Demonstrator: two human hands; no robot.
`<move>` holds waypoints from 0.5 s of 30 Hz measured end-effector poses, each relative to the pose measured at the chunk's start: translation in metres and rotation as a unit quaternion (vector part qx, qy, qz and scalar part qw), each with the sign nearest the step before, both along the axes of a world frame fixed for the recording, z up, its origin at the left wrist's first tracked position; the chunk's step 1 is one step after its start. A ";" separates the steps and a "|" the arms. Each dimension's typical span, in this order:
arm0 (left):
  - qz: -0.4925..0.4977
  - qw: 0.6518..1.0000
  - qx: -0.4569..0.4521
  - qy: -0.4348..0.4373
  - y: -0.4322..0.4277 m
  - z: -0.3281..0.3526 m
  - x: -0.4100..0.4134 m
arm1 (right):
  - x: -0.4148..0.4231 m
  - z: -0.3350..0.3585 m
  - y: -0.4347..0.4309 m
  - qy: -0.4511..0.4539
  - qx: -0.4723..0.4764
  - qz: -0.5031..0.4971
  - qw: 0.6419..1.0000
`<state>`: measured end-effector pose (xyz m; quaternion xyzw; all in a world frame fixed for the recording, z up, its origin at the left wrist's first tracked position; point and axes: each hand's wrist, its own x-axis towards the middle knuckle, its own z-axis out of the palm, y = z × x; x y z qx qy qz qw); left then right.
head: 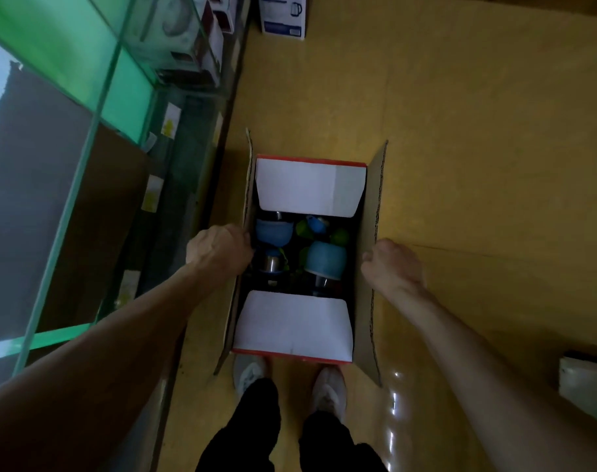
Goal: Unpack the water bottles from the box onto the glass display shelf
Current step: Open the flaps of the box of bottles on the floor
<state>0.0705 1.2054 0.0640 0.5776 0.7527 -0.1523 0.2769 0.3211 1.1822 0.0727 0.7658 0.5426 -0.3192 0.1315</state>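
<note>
Down on the yellow floor (477,137) sits the cardboard box (372,267), open at the top, right in front of the person's white shoes (329,390). The left hand (219,250) is curled over the box's left long flap at its top edge, fingers wrapped around the cardboard, and the right hand (392,264) is doing the same on the right long flap, clenched on its rim. Both long flaps stand up, spread outward. The two short flaps show their white undersides, one at the far end (309,189) and one at the near end (293,325), each folded partly over the opening. Between them, in the dark interior, the water bottles (324,260) are packed together: blue lids, touches of green, a glint of bare steel bodies. Just to the left runs the glass display shelf (86,107) with its green-edged panes, small yellow tags along its lower edge. A boxed kettle carton (283,15) stands farther up the floor.
</note>
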 end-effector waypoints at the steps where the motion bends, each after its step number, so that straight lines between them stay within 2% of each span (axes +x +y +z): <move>1: -0.004 1.000 0.003 -0.002 0.008 -0.005 -0.002 | -0.002 -0.003 0.006 -0.004 0.002 -0.003 1.000; 15: -0.054 0.998 0.024 -0.029 0.096 -0.049 -0.019 | -0.020 -0.034 0.075 -0.030 0.034 -0.035 0.998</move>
